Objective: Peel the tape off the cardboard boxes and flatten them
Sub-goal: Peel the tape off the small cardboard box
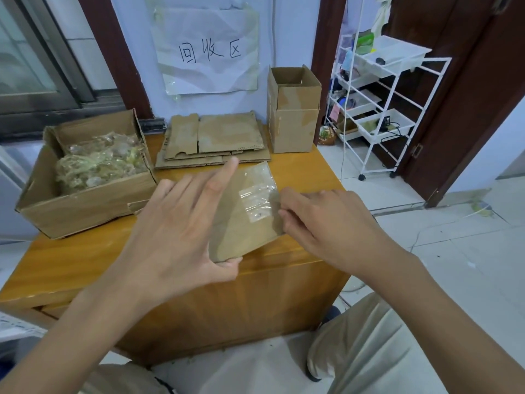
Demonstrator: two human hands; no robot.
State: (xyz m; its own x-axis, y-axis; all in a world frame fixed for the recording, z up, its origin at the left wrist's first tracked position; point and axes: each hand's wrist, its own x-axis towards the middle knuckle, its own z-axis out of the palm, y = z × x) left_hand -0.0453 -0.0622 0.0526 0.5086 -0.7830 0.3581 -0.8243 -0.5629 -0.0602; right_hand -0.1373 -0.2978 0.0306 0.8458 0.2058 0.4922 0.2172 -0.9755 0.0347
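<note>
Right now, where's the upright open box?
In the head view the upright box stands at the table's far right corner against the wall, just right of the flattened cardboard stack and left of the white rack.
</note>
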